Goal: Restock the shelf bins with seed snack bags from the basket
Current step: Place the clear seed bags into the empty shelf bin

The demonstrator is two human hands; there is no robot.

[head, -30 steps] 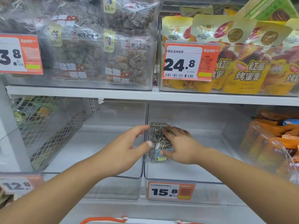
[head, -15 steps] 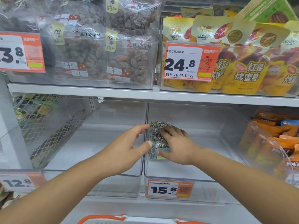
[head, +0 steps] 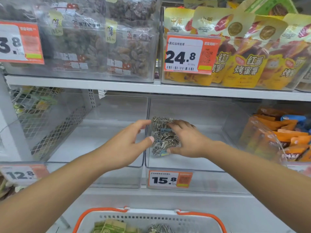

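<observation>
A clear bag of striped sunflower seeds (head: 164, 137) stands upright at the left side of the clear shelf bin (head: 193, 163) tagged 15.8. My right hand (head: 188, 140) grips it, fingers over the top and thumb at the lower edge. From the left, my left hand (head: 124, 145) reaches over the bin divider, its thumb and forefinger against the bag's left edge. At the bottom edge is the white basket (head: 168, 217) with orange rim. It holds another seed bag (head: 159, 229) and green packs (head: 109, 227).
To the left stands a second clear bin (head: 107, 175), to the right a bin of orange snack packs (head: 286, 137). The upper shelf (head: 151, 87) carries bins of raisin bags (head: 101, 47) and yellow sweet-potato pouches (head: 252, 64). A wire mesh panel (head: 50, 123) closes the left.
Both hands and the seed bag stay almost in place inside the bin. The view has tilted down, so the basket and its contents now show at the bottom.
</observation>
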